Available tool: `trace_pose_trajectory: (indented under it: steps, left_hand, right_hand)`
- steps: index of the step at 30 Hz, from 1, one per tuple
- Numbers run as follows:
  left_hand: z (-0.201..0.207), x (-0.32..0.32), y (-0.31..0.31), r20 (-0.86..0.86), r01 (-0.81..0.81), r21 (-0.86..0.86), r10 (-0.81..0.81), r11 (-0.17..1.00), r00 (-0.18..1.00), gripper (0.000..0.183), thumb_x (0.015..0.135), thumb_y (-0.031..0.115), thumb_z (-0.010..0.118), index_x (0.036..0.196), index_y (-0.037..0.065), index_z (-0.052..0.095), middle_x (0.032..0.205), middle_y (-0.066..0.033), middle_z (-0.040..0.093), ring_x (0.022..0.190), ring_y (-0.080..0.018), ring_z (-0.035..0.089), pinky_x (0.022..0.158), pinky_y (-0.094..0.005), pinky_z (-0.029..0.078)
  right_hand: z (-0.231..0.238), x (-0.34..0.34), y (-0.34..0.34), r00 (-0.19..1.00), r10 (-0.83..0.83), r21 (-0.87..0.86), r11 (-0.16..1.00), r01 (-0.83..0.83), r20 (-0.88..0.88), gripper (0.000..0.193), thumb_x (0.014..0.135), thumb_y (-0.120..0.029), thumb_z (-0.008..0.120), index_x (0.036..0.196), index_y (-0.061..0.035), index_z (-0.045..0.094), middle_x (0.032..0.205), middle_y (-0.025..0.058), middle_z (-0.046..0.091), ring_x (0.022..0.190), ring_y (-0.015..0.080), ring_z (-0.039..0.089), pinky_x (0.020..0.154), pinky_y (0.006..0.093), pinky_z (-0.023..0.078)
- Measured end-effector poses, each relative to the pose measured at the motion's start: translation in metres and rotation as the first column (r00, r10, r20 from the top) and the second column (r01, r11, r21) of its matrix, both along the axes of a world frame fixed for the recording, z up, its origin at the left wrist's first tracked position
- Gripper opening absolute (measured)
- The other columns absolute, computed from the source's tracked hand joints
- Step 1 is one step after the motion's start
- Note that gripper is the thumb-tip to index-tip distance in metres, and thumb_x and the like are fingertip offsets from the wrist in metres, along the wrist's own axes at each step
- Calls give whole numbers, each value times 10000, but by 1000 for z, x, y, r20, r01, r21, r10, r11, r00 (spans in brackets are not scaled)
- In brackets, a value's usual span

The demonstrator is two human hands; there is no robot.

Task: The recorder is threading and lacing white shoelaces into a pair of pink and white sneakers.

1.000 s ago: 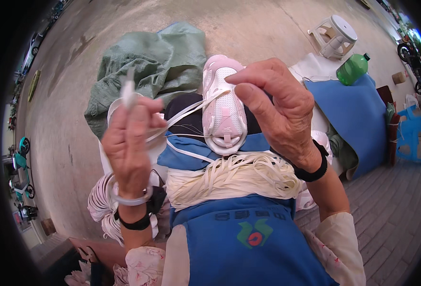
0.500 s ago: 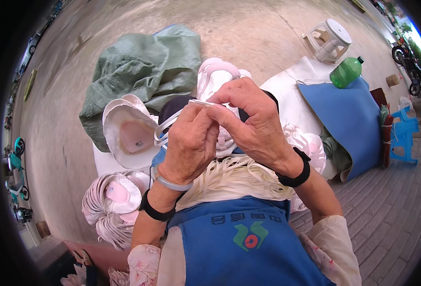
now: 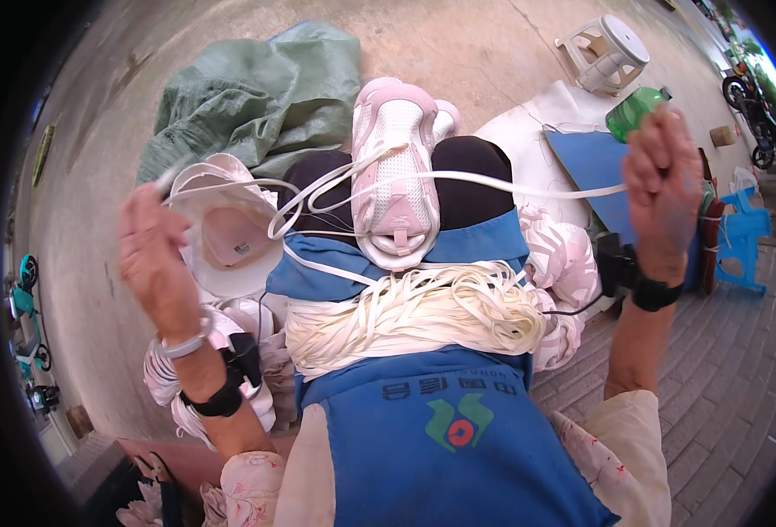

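A pink and white shoe upper (image 3: 397,189) rests between my knees, its toe pointing away from me. Loose loops of a white shoelace (image 3: 537,189) lie over it and stretch out to both sides. My left hand (image 3: 158,255), smeared by motion, is far out at the left with one part of the lace pinched at its fingertips. Out at the right, my right hand (image 3: 665,180) is raised with its fingers closed on the other part. Across my lap lies a thick bundle of cream laces (image 3: 414,316), on a blue apron (image 3: 362,474).
Stacked pink and white shoe uppers (image 3: 564,263) flank me on both sides, with one open upper (image 3: 230,237) at left. Beyond lie a green woven sack (image 3: 256,97), a white stool (image 3: 608,53), a green bottle (image 3: 631,112) and a blue plastic stool (image 3: 741,237).
My hands were together over the shoe upper at the lace. They have swung widely apart, left and right, drawing the lace out across the shoe, which is now uncovered.
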State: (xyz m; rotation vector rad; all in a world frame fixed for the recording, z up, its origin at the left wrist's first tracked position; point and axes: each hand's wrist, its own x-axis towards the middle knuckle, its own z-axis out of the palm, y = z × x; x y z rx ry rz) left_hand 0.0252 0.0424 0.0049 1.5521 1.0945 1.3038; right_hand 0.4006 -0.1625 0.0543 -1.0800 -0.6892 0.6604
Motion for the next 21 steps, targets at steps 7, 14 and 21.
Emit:
trace_pose_trajectory:
  steps: [7, 14, 21]
  left_hand:
    - [30, -106, 17, -282, -341, 541, 548, 769, 788, 251, 1006, 122, 496, 1187, -23, 591, 871, -47, 616, 786, -78, 527, 773, -199, 411]
    - [-24, 31, -22, -19, 306, -282, -325, 909, 946, 240, 990, 144, 520, 1153, 0, 621, 883, -19, 648, 727, -73, 536, 708, -207, 435]
    - [-61, 101, -30, -290, 390, -100, -402, 915, 869, 270, 996, 208, 541, 1156, 7, 622, 861, -8, 655, 542, 8, 449, 443, -148, 321]
  right_hand:
    - [11, 152, -116, 705, -680, 108, 731, 674, 200, 127, 995, -126, 491, 1062, -28, 536, 677, -40, 397, 490, 22, 305, 389, 173, 222]
    - [-66, 8, -2, 826, -74, -311, 905, 291, 558, 234, 945, -65, 507, 1144, -11, 617, 804, -18, 620, 654, 28, 453, 592, 177, 373]
    - [-109, -65, 53, 686, 390, -529, 848, -9, 614, 136, 914, -82, 578, 998, 6, 640, 783, 91, 656, 657, 177, 576, 628, 280, 468]
